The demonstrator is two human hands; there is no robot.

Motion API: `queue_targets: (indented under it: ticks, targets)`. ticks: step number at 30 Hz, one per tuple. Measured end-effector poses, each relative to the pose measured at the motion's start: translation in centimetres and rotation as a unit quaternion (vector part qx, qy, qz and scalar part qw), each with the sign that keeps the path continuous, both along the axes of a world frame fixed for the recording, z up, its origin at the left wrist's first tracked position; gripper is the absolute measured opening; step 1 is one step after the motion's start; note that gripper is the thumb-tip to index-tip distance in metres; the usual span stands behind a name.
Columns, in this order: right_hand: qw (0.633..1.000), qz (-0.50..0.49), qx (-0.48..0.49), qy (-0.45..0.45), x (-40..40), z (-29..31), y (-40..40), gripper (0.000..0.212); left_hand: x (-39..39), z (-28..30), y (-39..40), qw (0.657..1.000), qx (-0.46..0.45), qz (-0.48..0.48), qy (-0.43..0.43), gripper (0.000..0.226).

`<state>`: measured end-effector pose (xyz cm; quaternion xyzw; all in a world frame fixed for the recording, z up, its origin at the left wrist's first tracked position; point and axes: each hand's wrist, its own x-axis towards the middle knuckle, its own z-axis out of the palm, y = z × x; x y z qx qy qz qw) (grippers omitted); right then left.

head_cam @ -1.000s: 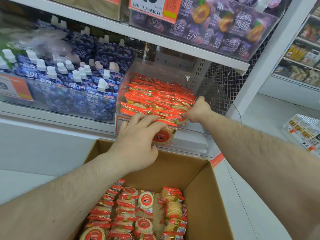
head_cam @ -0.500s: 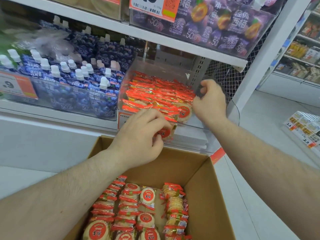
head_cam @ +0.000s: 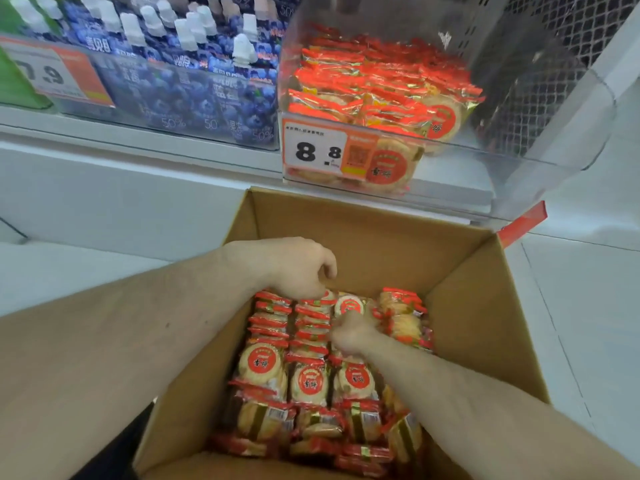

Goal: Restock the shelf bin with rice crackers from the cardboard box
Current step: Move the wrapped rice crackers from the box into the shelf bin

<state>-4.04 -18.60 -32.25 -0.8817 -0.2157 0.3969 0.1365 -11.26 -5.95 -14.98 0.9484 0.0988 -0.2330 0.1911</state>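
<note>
We are reaching both hands into the cardboard box (head_cam: 460, 317), which is sitting below the shelf bin (head_cam: 540, 109). Our left hand (head_cam: 298, 268) is curling down onto the back row of rice cracker packs (head_cam: 308, 379), and our right hand (head_cam: 349, 336) is gripping a pack near the middle. The clear bin is holding more packs behind a price tag (head_cam: 315, 150) reading 8.8. Blue drink pouches (head_cam: 194, 81) are standing to its left.

Two bare, hairy forearms without sleeves, left hand (head_cam: 298, 268) and right hand (head_cam: 353, 336) ungloved, no rings.
</note>
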Motion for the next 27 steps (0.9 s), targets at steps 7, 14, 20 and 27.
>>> queue_targets:
  ticks: [7, 14, 20, 27]
  targets:
    - [0.974, -0.1, -0.029, 0.203, -7.9, -4.1, 3.2, 0.086, -0.5, -0.4, 0.8, 1.0, -0.008, 0.025, 0.01, 0.033]
    - [0.977, -0.114, -0.017, 0.182, -8.3, -5.4, 3.5, 0.061, -0.3, -1.4, 1.7, 1.0, -0.011, 0.011, 0.011, 0.034]
    - [0.936, -0.164, 0.073, 0.303, -2.3, -2.1, -0.9, 0.037, -0.2, -2.1, 2.1, 0.999, -0.021, 0.024, 0.011, 0.046]
    - [0.798, -0.147, 0.286, 0.509, 3.0, 3.4, -2.1, 0.04, -0.3, -2.5, 1.8, 0.986, -0.098, 0.136, -0.021, 0.082]
